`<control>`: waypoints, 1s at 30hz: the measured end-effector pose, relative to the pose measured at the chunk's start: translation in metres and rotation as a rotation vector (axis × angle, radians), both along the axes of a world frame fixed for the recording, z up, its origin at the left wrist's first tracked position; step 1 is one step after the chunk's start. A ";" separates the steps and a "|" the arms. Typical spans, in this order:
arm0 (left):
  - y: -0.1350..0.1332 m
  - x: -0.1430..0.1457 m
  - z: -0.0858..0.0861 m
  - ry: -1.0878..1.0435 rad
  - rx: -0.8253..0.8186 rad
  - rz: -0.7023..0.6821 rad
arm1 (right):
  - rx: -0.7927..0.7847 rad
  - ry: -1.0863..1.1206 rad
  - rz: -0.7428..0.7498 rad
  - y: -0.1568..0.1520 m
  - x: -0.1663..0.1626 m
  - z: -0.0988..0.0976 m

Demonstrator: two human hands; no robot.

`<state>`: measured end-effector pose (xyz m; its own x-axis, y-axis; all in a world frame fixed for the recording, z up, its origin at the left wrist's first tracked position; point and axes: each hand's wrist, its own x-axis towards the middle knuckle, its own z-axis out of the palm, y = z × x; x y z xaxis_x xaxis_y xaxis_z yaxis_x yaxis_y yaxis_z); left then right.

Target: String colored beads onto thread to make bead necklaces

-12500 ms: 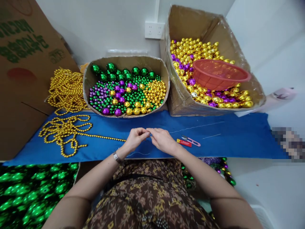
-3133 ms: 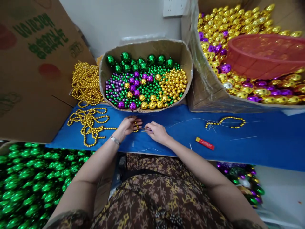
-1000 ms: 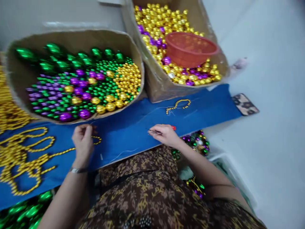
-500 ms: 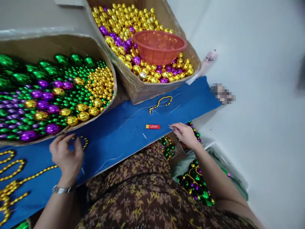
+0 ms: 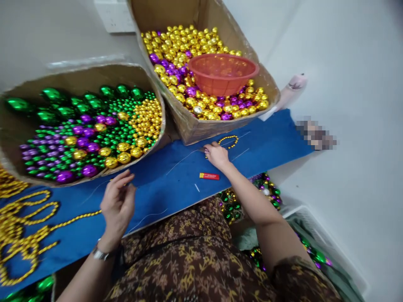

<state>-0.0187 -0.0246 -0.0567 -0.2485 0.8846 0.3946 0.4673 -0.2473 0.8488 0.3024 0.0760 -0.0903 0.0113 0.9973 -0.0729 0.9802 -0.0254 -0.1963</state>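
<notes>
— Fingers [image 5: 123,179] of the left hand [image 5: 118,205], how are they?
— Loosely open, over the blue cloth [image 5: 170,176] on the tabletop. The right hand [image 5: 216,154] pinches a thin tool [image 5: 203,149], just beside the short gold strand [image 5: 231,140].
— And the progress?
— Early, I think: one short strand strung; two cardboard boxes [image 5: 195,126] full of loose beads [image 5: 176,42]; one orange basket [image 5: 223,73], one red lighter [image 5: 209,176].

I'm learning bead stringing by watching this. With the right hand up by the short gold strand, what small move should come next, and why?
Probably pinch the short gold strand and draw it back toward the left hand. The right hand is at that strand's near end by the box, and the left hand rests beside the long gold strand's end on the blue cloth.
</notes>
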 end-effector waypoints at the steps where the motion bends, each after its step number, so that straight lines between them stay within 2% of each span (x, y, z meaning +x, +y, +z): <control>1: 0.000 0.008 0.007 -0.161 -0.048 -0.028 | -0.013 -0.011 0.000 0.004 -0.007 0.000; 3: 0.001 0.024 0.021 -0.524 -0.128 -0.136 | -0.036 -0.030 0.002 0.010 -0.017 -0.001; 4: 0.001 0.030 0.027 -0.635 -0.147 -0.174 | -0.050 -0.045 0.007 0.012 -0.021 -0.002; 7: 0.000 0.040 0.038 -0.763 -0.149 -0.239 | -0.099 -0.163 0.037 0.016 -0.027 -0.008; 10: -0.005 0.039 0.039 -0.761 -0.111 -0.315 | -0.107 -0.232 0.058 0.014 -0.028 -0.011; 15: -0.010 0.034 0.030 -0.705 -0.013 -0.477 | -0.077 -0.269 0.075 0.005 -0.025 -0.007; 23: -0.020 0.036 0.033 -0.593 0.054 -0.564 | -0.032 -0.239 0.083 -0.006 -0.024 0.004; 27: -0.019 0.033 0.031 -0.600 0.041 -0.570 | 0.036 -0.121 0.082 -0.023 -0.034 0.018; 30: -0.003 0.034 0.030 -0.648 -0.032 -0.558 | 0.144 0.148 0.249 -0.049 -0.052 0.038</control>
